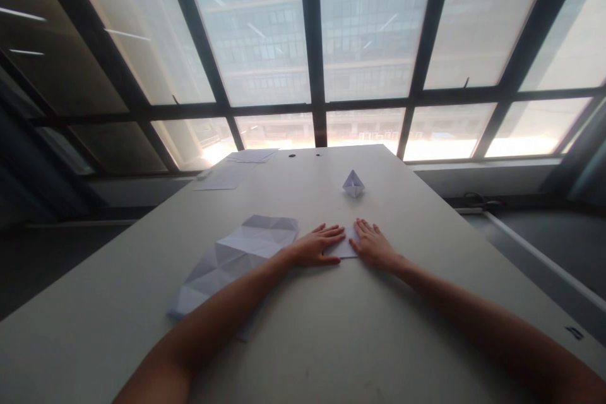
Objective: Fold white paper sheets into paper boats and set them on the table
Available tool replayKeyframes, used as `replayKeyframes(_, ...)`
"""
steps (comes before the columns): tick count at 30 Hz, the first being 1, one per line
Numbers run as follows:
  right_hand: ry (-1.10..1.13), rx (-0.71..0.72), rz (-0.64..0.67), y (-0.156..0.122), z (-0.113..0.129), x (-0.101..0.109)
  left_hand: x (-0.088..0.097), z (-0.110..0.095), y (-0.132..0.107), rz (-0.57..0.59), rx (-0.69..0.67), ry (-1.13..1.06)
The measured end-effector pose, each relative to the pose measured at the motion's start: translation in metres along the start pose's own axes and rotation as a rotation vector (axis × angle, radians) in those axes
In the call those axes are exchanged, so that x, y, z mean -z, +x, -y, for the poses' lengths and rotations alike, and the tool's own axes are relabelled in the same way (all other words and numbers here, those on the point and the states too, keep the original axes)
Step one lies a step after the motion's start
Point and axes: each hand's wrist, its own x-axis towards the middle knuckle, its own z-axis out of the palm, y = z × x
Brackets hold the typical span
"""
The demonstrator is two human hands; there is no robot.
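Observation:
A small folded sheet of paper lies flat on the white table. My left hand rests on its left side with the fingers stretched out. On the right side my right hand presses down, fingers extended too. Both hands cover much of the paper, so its full outline is hidden. Beyond them stands a folded paper boat. Beside and partly under my left forearm spreads a large creased sheet of paper.
Flat paper sheets lie at the table's far left. Two dark holes sit near the far edge, one a cable hole. A small dark object is at the right edge. Framed windows rise behind the table.

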Motion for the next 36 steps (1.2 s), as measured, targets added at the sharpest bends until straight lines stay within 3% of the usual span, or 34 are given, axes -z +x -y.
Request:
replayKeyframes(6, -0.002, -0.162, -0.014, 0.001, -0.004, -0.001, 0.0, 0.001, 0.0, -0.017, 0.005, -0.013)
replayKeyframes(17, 0.025, -0.151, -0.105, 0.001, -0.007, -0.005, 0.003, -0.003, 0.0, -0.009, 0.018, -0.014)
replayKeyframes(21, 0.045, 0.032, -0.159, -0.003, -0.002, 0.004, 0.001, -0.002, 0.0, -0.027, 0.001, -0.011)
replayKeyframes(24, 0.097, 0.229, -0.095, -0.004, 0.001, 0.01, -0.001, -0.001, 0.0, -0.062, -0.03, -0.008)
replayKeyframes(26, 0.105, 0.264, -0.045, -0.004, 0.001, 0.01, -0.001, 0.0, 0.0, -0.071, -0.034, -0.004)
replayKeyframes(36, 0.023, 0.057, -0.014, 0.0, 0.002, 0.006, 0.0, 0.0, 0.0, -0.028, 0.001, -0.012)
